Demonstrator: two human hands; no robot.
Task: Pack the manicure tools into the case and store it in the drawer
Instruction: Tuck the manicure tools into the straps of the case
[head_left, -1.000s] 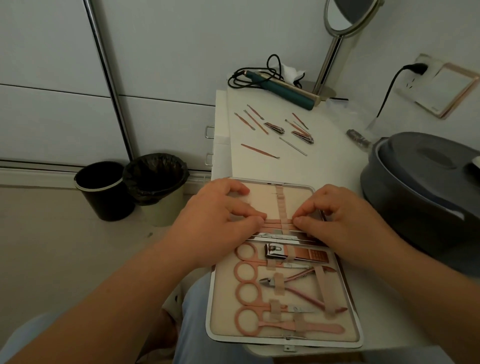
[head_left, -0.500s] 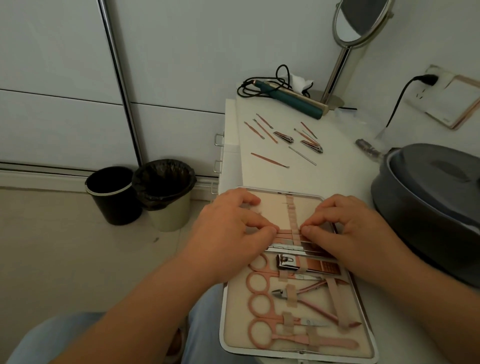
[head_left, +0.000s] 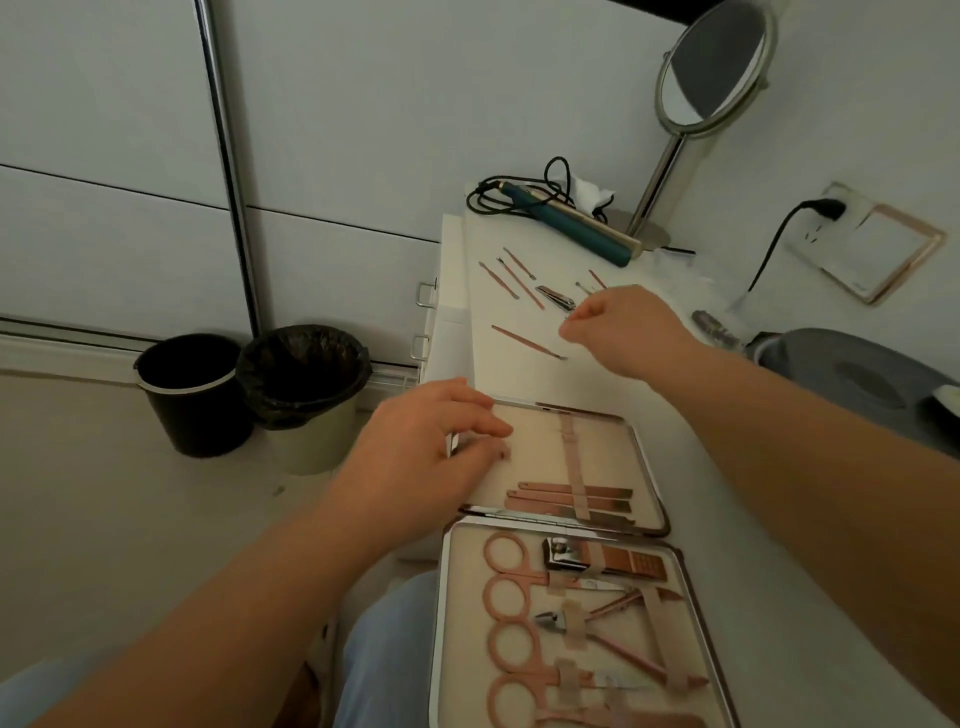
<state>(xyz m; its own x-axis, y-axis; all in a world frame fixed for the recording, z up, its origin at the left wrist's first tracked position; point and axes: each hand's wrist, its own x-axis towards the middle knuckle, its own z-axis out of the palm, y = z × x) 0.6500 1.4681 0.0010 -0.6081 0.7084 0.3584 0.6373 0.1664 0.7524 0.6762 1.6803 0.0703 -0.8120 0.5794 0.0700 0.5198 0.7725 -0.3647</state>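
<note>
Two bare hands work over a white tabletop (head_left: 691, 457) where the manicure case (head_left: 670, 525) lies open flat. Its far half holds flat rose-gold files (head_left: 545, 496) under a strap; its near half holds scissors (head_left: 506, 558), a large nail clipper (head_left: 602, 561) and nippers (head_left: 550, 618) under elastic loops. The left hand (head_left: 421, 457) rests on the far half's 9 o'clock edge, fingers fairly straight and spread on the lining, gripping nothing. The right hand (head_left: 623, 332) is out at 12 o'clock from the case, thumb and forefinger drawn together as in a pinch; whether they hold a thin tool I cannot tell. Loose tools lie beyond the case: a slim rose-gold pusher (head_left: 527, 341) just at 9 o'clock of the right hand, a small nail clipper (head_left: 555, 297) and several thin sticks (head_left: 511, 278) farther off. A teal hair iron (head_left: 571, 226) and a round mirror (head_left: 714, 67) stand toward 12 o'clock; two bins (head_left: 249, 384) sit on the floor at 9 o'clock.
</note>
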